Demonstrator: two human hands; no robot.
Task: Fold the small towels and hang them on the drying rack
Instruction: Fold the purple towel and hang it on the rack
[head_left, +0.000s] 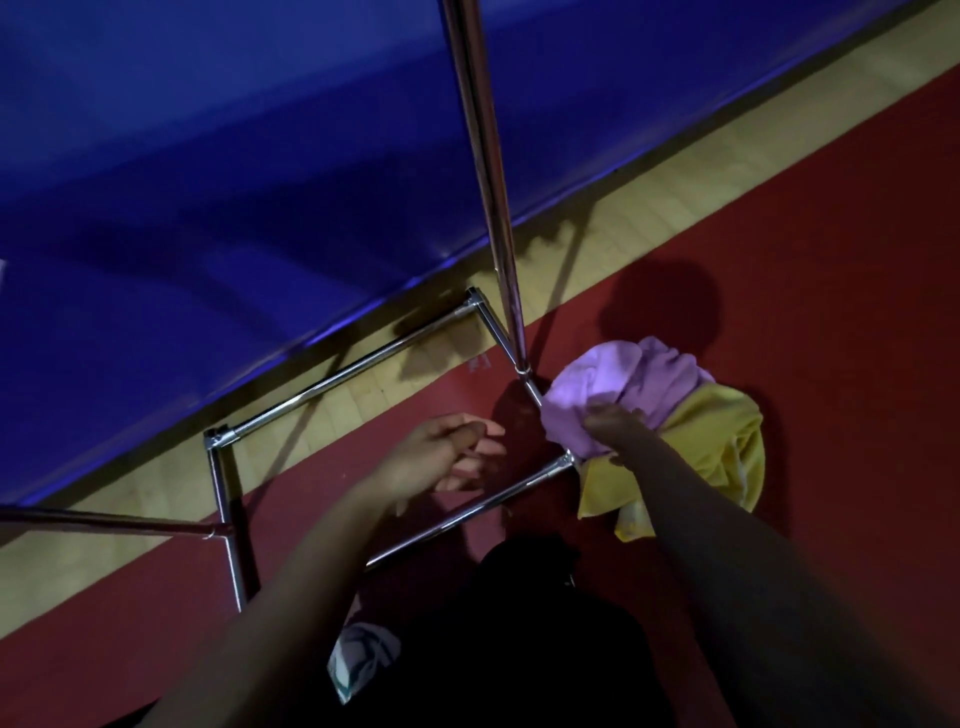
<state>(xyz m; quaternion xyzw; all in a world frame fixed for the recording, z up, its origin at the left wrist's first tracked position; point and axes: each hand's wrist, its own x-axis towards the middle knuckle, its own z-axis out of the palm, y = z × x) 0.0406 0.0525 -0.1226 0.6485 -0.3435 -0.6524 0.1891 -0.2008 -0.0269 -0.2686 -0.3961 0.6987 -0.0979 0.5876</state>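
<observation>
Rack base frame (358, 374) boxes in floor at centre; upright pole (483, 171) rises at 12 o'clock. Towel heap (654, 415) blocks 3 o'clock, touching frame corner. Red mat (831, 260) bare toward 2 o'clock; blue wall (208, 156) closes 10 o'clock.

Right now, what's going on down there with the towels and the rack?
The person is reaching down to a pile on the red floor beside the metal drying rack. The right hand grips the purple towel, which lies on a yellow towel. The left hand hangs open, holding nothing. No towel shows on the visible rails.
</observation>
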